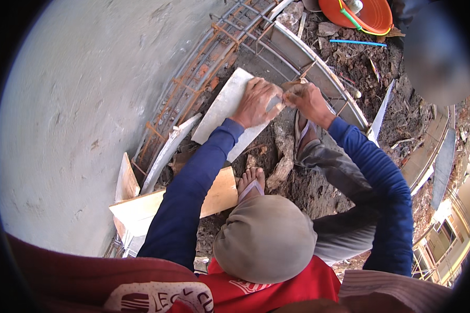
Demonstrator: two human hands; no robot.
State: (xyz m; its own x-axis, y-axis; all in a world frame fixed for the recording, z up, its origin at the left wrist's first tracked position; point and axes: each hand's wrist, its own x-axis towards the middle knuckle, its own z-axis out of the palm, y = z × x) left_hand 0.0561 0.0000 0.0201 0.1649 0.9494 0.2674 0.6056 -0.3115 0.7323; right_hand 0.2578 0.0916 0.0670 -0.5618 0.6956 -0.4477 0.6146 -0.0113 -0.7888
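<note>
A pale rectangular board (pixel 225 107) lies slanted between the steel bars and my feet. Over its upper right part rests my left hand (pixel 257 101), fingers bent around its edge and the thumb apart. Close beside it, my right hand (pixel 309 103) has its fingers pinched together, nearly meeting the left fingertips. Whatever small thing sits between those fingers is too hidden to name. Just beyond the right hand runs a curved form board (pixel 326 68) with a tie on it.
A rusty rebar cage (pixel 185 83) follows the grey wall (pixel 83 104) on the left. A wooden plank (pixel 219 193) lies near my foot. At right are a handsaw blade (pixel 384 110) and muddy soil (pixel 402 125). An orange bucket (pixel 371 13) stands at the far right.
</note>
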